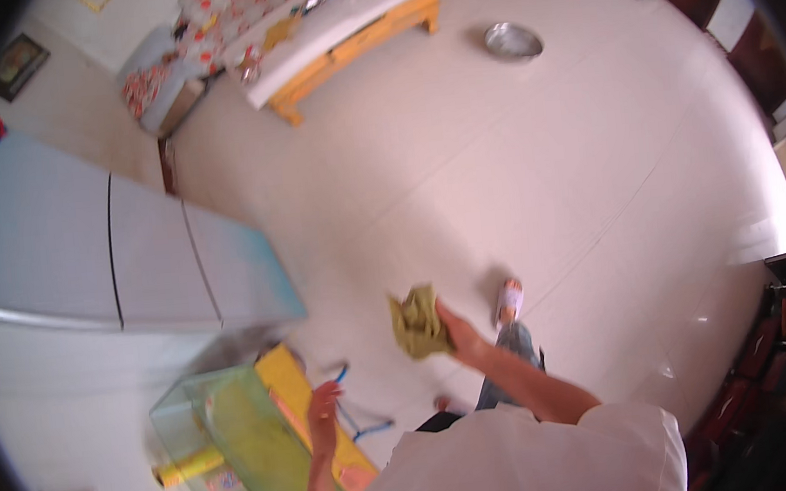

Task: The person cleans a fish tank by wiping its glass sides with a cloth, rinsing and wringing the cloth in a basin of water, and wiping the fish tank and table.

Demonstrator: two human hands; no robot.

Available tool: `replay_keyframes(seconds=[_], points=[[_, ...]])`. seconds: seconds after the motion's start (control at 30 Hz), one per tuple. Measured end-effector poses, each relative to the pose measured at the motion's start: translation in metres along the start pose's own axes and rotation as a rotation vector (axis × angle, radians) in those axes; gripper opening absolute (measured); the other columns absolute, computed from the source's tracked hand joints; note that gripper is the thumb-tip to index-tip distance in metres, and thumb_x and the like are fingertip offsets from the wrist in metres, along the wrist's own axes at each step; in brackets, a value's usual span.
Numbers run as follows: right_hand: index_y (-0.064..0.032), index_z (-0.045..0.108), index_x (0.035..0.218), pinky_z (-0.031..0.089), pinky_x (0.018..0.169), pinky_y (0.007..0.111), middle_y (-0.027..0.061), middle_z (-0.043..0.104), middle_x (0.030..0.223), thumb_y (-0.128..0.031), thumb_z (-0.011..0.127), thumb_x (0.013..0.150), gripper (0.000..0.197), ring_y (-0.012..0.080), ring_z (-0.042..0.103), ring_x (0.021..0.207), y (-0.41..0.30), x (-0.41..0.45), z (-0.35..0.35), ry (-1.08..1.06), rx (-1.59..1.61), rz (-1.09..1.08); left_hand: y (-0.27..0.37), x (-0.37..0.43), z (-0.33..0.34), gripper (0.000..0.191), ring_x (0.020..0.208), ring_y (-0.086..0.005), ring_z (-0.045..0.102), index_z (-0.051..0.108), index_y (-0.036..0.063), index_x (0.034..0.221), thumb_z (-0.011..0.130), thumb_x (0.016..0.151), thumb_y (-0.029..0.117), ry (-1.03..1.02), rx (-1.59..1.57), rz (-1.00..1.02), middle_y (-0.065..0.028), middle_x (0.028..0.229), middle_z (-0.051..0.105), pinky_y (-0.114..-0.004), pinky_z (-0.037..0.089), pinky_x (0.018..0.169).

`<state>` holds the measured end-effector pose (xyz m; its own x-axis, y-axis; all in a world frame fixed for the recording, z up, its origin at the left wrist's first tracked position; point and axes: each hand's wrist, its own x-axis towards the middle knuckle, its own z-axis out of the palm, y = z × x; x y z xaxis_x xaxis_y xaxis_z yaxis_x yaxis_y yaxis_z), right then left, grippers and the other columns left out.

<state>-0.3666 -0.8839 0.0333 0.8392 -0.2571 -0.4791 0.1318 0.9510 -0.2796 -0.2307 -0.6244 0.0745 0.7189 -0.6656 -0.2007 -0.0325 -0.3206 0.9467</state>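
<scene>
My right hand (458, 332) is closed around a crumpled olive-green cloth (417, 322), held out over the pale tiled floor. My left hand (323, 409) is lower and to the left, above the yellow edge (285, 374) of a glass-topped table (240, 427). Its fingers look loosely curled and are blurred. A thin blue bar-like thing (374, 428) shows beside and beyond this hand; whether the fingers touch it cannot be told.
A refrigerator-like cabinet (156, 259) stands at left. A metal basin (513, 42) sits on the floor, right of a low wooden table (353, 35) bearing small items. A patterned sofa (232, 14) is behind that table. Dark red furniture (740, 369) lines the lower right. My shoe (510, 296) is on the floor.
</scene>
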Motion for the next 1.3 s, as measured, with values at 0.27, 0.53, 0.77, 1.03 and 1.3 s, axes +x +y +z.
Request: replay_keyframes(seconds=[0.27,0.53,0.77,1.03,1.3], points=[[-0.0086,0.038,0.126,0.039,0.081,0.024,0.0001,0.05,0.104,-0.022,0.058,0.085,0.048,0.0089,0.044,0.095,-0.235,-0.034,-0.02,-0.021,-0.703,-0.418,0.149,0.231,0.293,0.029,0.084,-0.0127,0.057,0.053,0.0041,0.109,0.056,0.085,0.02,-0.637,-0.219,-0.236,-0.0045,0.096,0.059,-0.029,0.047,0.075],[-0.0085,0.045,0.116,0.037,0.09,0.036,0.0048,0.053,0.113,-0.018,0.055,0.083,0.036,0.0185,0.049,0.104,-0.492,0.026,-0.039,0.175,-0.071,-0.716,0.285,0.448,0.422,0.034,0.106,-0.0183,0.052,0.046,0.0048,0.118,0.046,0.09,0.025,-0.627,-0.744,-0.269,-0.0073,0.116,0.053,-0.034,0.042,0.089],[-0.0157,0.045,0.116,0.04,0.084,0.036,0.0028,0.05,0.111,-0.035,0.058,0.083,0.041,0.0172,0.048,0.099,-0.633,0.081,-0.079,0.037,0.032,-0.667,0.338,0.62,0.523,0.037,0.113,-0.0174,0.046,0.042,0.0056,0.121,0.045,0.09,0.026,-0.713,-1.009,-0.441,-0.007,0.119,0.05,-0.032,0.04,0.093],[-0.009,0.049,0.104,0.048,0.077,0.029,-0.0018,0.051,0.082,-0.008,0.055,0.084,0.021,0.0082,0.052,0.077,-0.798,0.126,-0.136,0.518,-0.153,-0.57,0.35,0.815,0.665,0.034,0.103,-0.0178,0.053,0.044,0.0013,0.115,0.052,0.087,0.019,-0.608,-0.881,-0.647,-0.0084,0.112,0.053,-0.029,0.048,0.086],[-0.0064,0.053,0.11,0.045,0.067,0.025,0.0052,0.059,0.094,-0.03,0.053,0.086,0.033,0.0107,0.055,0.081,-0.993,0.301,-0.202,0.59,-1.012,-0.196,0.331,0.929,0.775,0.05,0.098,-0.0149,0.054,0.047,0.0071,0.116,0.06,0.079,0.037,-0.513,-0.271,-0.501,-0.0051,0.106,0.055,-0.032,0.045,0.081]])
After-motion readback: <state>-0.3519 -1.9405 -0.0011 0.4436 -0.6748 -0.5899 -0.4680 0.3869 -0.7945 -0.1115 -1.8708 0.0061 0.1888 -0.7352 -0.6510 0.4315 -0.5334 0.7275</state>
